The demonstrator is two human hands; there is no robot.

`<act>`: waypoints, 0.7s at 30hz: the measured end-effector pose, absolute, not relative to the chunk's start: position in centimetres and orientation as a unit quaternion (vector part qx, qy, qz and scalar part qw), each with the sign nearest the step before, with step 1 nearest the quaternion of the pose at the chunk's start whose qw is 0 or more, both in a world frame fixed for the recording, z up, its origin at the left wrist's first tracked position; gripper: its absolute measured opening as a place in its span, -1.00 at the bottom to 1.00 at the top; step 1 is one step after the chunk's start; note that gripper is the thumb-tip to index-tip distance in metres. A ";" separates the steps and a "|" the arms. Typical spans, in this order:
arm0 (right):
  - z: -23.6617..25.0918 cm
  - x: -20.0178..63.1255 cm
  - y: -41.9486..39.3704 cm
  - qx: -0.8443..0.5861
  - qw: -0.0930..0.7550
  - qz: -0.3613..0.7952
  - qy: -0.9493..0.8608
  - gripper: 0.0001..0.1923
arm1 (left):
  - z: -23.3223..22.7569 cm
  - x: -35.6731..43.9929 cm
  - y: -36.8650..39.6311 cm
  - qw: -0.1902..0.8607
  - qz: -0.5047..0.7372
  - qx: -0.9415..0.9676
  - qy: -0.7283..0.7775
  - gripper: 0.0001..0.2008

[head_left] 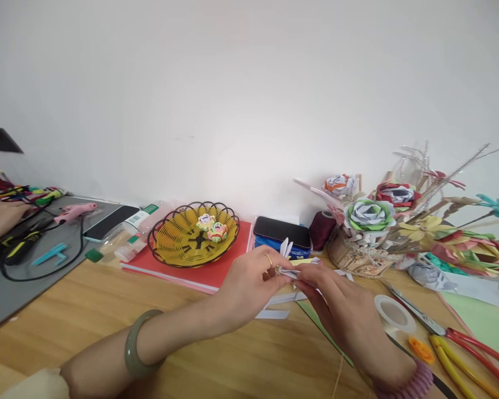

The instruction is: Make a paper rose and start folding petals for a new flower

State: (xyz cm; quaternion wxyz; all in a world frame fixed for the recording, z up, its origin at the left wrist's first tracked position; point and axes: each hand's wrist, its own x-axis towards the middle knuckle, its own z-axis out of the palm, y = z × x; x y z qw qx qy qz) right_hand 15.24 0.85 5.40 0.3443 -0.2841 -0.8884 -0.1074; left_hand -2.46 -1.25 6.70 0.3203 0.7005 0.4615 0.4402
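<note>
Between my two hands is a small folded white paper piece, with pointed petal-like tips sticking up. My left hand, with a ring and a green bangle, pinches its left side. Thumb and fingers of my right hand close on its right end. My fingers cover much of the piece. Below and behind the hands lie white paper strips, a yellow paper piece and a green strip on the wooden table.
A yellow woven basket with two paper flowers stands on red paper. Scissors and a tape roll lie right, below a paper-flower arrangement. Left are a pink glue gun and another person's hand.
</note>
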 end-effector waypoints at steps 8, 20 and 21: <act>5.7 15.7 0.7 -0.260 0.364 -0.218 -0.867 -0.75 | 6.7 -2.4 -1.3 0.383 0.470 0.661 0.442 -0.87; 6.4 14.7 0.3 -0.286 0.375 -0.133 -0.872 -0.96 | 5.8 -2.5 -1.5 0.249 0.475 0.727 0.429 -0.79; 6.4 14.8 0.3 -0.290 0.369 -0.108 -0.876 -0.95 | 5.8 -2.6 -1.5 0.256 0.473 0.728 0.426 -0.80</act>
